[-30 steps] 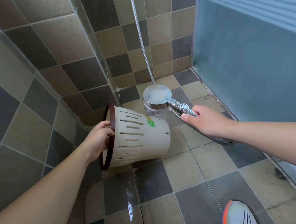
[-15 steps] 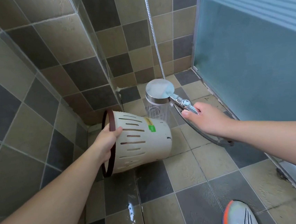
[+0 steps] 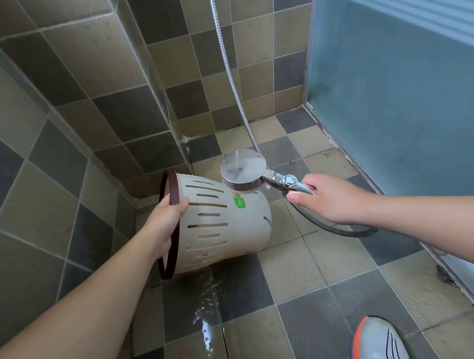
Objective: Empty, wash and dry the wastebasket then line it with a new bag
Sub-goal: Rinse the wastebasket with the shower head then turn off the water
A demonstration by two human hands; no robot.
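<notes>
Cream plastic with slotted sides, the wastebasket (image 3: pixel 222 224) is tipped on its side just above the tiled floor (image 3: pixel 300 303) in the corner of a shower, its dark brown rim (image 3: pixel 172 214) turned to the left wall and its base to the right. No rubbish or bag shows through the slots, so the emptying looks done. The left hand (image 3: pixel 165 224) grips the rim, thumb over the outside and the other fingers hidden inside. The right hand (image 3: pixel 327 199) holds the chrome shower head (image 3: pixel 244 173) by its handle, fingers curled round it, and the head sits just over the basket's base end, face down. Its metal hose (image 3: pixel 227 64) hangs from above. Water lies on the floor below the basket, so the wash appears to be under way; whether spray is running right now I cannot tell. Dark smudges near the base suggest more rinsing is needed. Drying and fitting a new bag are left; neither a cloth nor a bag is in view. A shoe (image 3: pixel 379 345) stands at the lower right.
</notes>
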